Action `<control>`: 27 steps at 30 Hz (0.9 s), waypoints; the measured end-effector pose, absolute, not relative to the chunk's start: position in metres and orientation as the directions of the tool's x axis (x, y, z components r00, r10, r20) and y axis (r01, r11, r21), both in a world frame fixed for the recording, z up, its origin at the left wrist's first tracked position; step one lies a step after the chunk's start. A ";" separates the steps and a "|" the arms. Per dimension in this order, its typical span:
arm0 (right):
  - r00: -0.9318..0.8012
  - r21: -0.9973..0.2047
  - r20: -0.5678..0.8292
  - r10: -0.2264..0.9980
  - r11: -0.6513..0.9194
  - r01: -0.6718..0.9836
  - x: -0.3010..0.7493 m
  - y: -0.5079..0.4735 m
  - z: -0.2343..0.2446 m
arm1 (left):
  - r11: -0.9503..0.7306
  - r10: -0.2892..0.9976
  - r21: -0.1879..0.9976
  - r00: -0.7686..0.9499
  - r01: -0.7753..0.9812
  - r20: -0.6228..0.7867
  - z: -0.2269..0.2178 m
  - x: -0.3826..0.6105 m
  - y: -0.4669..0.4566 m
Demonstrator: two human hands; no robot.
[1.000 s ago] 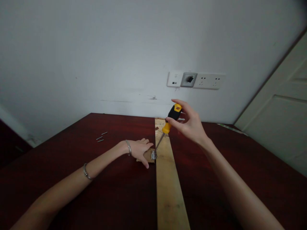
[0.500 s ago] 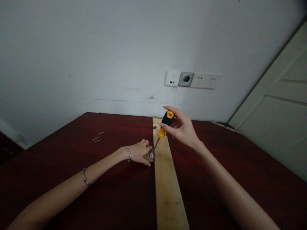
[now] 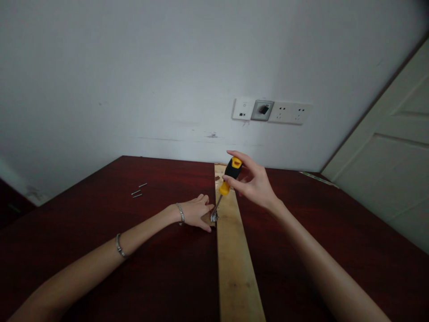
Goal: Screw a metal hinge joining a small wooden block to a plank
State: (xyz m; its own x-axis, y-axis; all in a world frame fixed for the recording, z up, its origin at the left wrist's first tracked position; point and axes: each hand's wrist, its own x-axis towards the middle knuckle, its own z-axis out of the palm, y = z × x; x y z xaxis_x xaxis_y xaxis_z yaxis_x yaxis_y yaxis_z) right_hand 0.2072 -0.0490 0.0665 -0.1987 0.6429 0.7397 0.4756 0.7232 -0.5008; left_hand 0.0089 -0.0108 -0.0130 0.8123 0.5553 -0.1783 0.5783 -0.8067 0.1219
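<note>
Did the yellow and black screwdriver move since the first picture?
Yes. Judged against the white wall sockets, the screwdriver in the right hand's grip has shifted left and lower in the view.

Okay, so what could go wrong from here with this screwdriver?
The screwdriver in the right hand slants down close to the left hand; if it slips, the shaft might jab a finger. The small metal piece by the wooden board could shift under pressure. The loose metal fasteners might roll if the table is jolted.
</note>
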 end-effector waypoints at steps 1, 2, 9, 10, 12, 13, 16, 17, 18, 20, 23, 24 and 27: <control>-0.198 -0.500 0.741 0.641 0.724 0.476 0.207 -0.049 0.067 | -0.806 0.556 0.123 0.812 0.579 -0.180 -0.013 0.009 -0.011; -0.196 -0.500 0.742 0.641 0.724 0.475 0.207 -0.049 0.067 | -0.806 0.555 0.124 0.812 0.578 -0.181 -0.013 0.009 -0.011; -0.192 -0.522 0.728 0.658 0.714 0.466 0.206 -0.053 0.070 | -0.811 0.543 0.143 0.821 0.567 -0.175 -0.014 0.008 -0.008; -0.196 -0.525 0.724 0.662 0.712 0.467 0.206 -0.053 0.070 | -0.811 0.542 0.145 0.822 0.566 -0.175 -0.014 0.008 -0.008; -0.201 -0.524 0.721 0.663 0.712 0.468 0.205 -0.053 0.070 | -0.812 0.542 0.146 0.823 0.565 -0.172 -0.014 0.008 -0.007; -0.203 -0.522 0.721 0.662 0.712 0.469 0.205 -0.053 0.070 | -0.812 0.542 0.146 0.823 0.565 -0.170 -0.014 0.008 -0.007; -0.207 -0.523 0.718 0.665 0.710 0.471 0.205 -0.053 0.069 | -0.810 0.545 0.150 0.822 0.567 -0.166 -0.015 0.008 -0.007; -0.209 -0.525 0.714 0.668 0.708 0.472 0.205 -0.053 0.069 | -0.810 0.545 0.151 0.823 0.566 -0.164 -0.015 0.008 -0.007; -0.210 -0.525 0.712 0.670 0.707 0.473 0.205 -0.053 0.069 | -0.810 0.544 0.152 0.823 0.566 -0.162 -0.015 0.008 -0.007; -0.215 -0.523 0.710 0.670 0.707 0.476 0.206 -0.052 0.069 | -0.810 0.546 0.150 0.822 0.567 -0.160 -0.015 0.008 -0.007; -0.223 -0.511 0.714 0.664 0.711 0.482 0.206 -0.052 0.069 | -0.807 0.547 0.154 0.821 0.569 -0.167 -0.015 0.008 -0.008; -0.225 -0.508 0.715 0.662 0.713 0.484 0.206 -0.052 0.069 | -0.806 0.547 0.157 0.820 0.571 -0.170 -0.014 0.009 -0.008; -0.227 -0.505 0.715 0.662 0.713 0.487 0.206 -0.052 0.068 | -0.803 0.549 0.157 0.816 0.575 -0.181 -0.012 0.009 -0.009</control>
